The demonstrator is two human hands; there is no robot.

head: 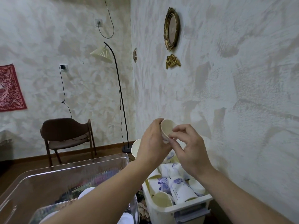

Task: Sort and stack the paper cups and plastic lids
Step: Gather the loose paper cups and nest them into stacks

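Note:
My left hand [152, 143] grips a cream paper cup [167, 128], held up with its open mouth facing me. My right hand [189, 147] pinches the near rim of that cup with thumb and fingertips. Below both hands a white plastic bin [191, 207] holds several loose paper cups [178, 186], white with blue flower prints, lying jumbled on their sides. Another cream cup [135, 148] pokes out behind my left hand. A clear plastic box [68, 173] stands at the lower left with white rounded things [85, 192] inside, partly hidden by my left forearm.
A textured wall runs close along the right. A brown chair [68, 135] and a black floor lamp [119, 97] stand at the far wall on a wooden floor. A gold oval frame [171, 28] hangs on the right wall.

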